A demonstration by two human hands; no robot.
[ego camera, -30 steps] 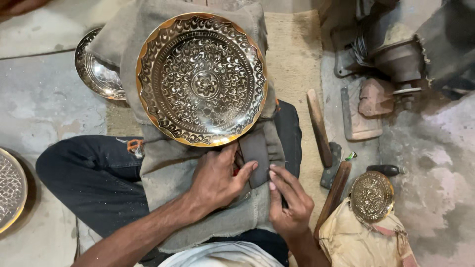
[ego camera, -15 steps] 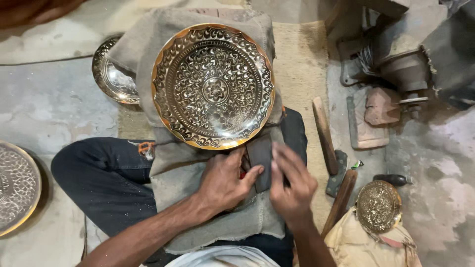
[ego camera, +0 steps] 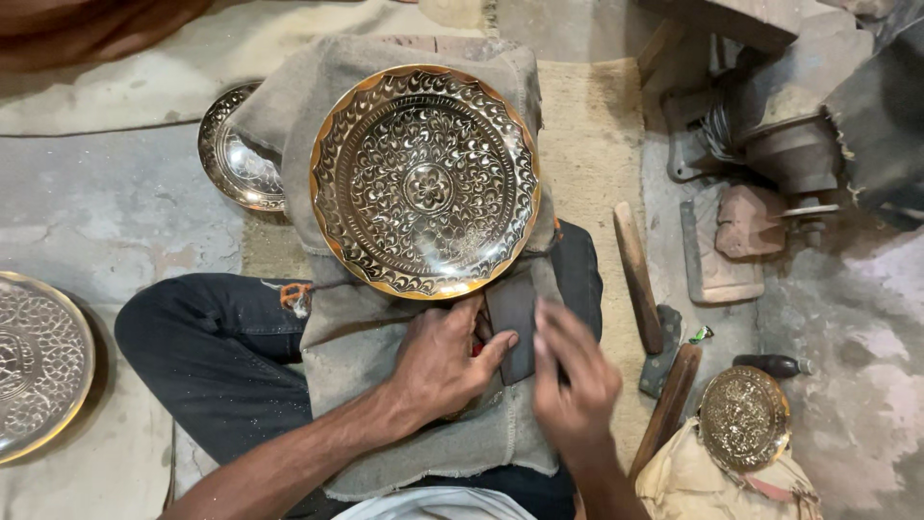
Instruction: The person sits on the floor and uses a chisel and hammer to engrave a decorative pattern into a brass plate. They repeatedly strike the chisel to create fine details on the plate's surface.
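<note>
— Brass, was it, that big engraved plate (ego camera: pixel 424 180)?

— Brass-coloured, with a flower at its centre and a scalloped golden rim. It lay flat on a grey cloth (ego camera: pixel 385 366) draped over the person's lap, just beyond both hands.

— And the hands themselves?

— The left hand (ego camera: pixel 445 358) rested on the cloth just below the plate's near rim, its fingers curled and its thumb pressed against a dark flat block (ego camera: pixel 512 318). The right hand (ego camera: pixel 575 377) was beside it, fingers stretched toward that same block; it was blurred, so I could not tell whether it gripped anything.

— Where was the block?

— Between the 2 hands, touching the plate's lower edge, on the cloth.

— What lay around?

— 1 smaller engraved plate (ego camera: pixel 236 154) peeked from under the cloth on the left, and another patterned plate (ego camera: pixel 38 361) sat at the far left on the floor (ego camera: pixel 106 221). On the right lay 2 wooden sticks (ego camera: pixel 637 274), a small round embossed dish (ego camera: pixel 743 417) on a tan bag, and a motor-like machine (ego camera: pixel 770 144) near the top corner.
</note>
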